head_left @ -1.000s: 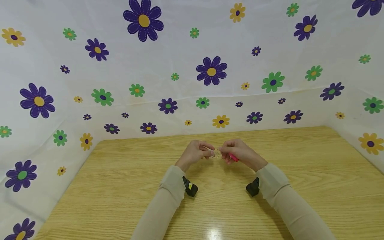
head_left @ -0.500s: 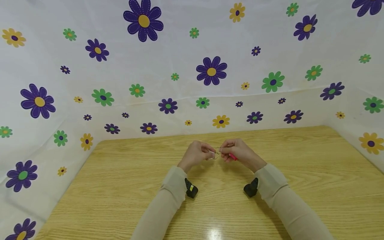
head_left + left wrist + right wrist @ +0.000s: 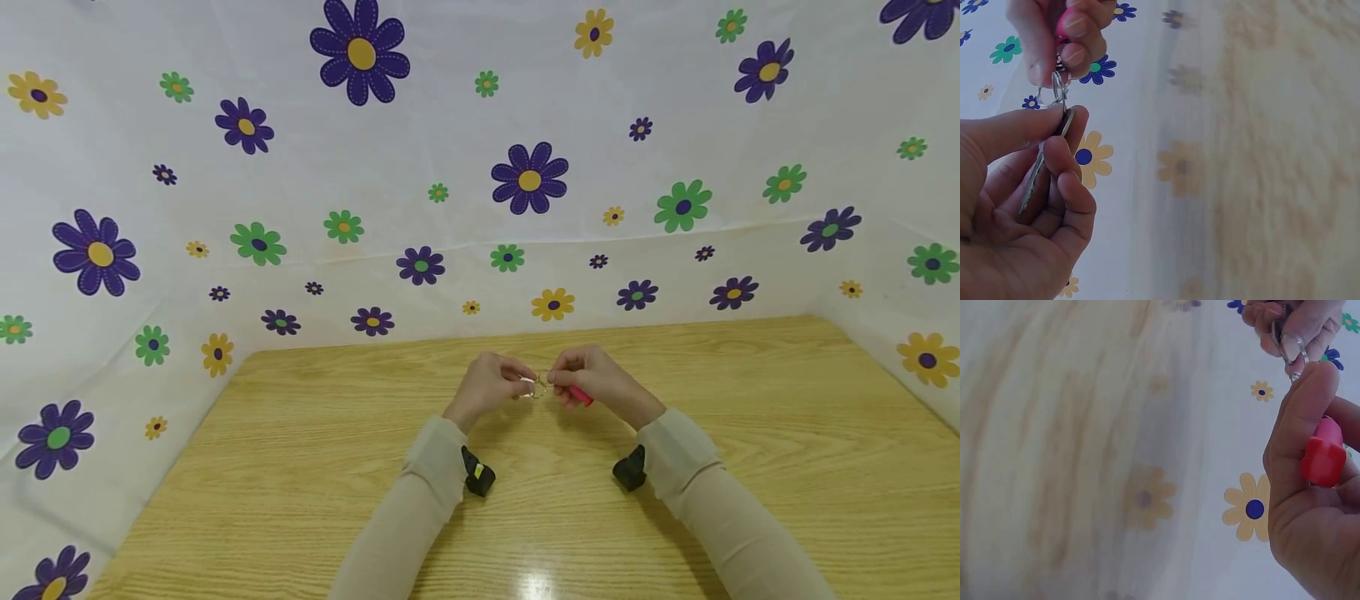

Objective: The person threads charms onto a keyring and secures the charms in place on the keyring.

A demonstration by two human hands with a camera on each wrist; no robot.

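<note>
Above table (image 3: 300, 467), hands pinching key ring (image 3: 542, 384)

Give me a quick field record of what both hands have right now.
left hand: pinches a flat metal key
right hand: pinches the key ring, a red tag tucked in its fingers
contact: key tip meets the ring
position: hands held together above the wooden table
backdrop: flowered cloth

one key (image 3: 1044, 164), one ring (image 3: 1059, 85), one red tag (image 3: 1323, 456).
</note>
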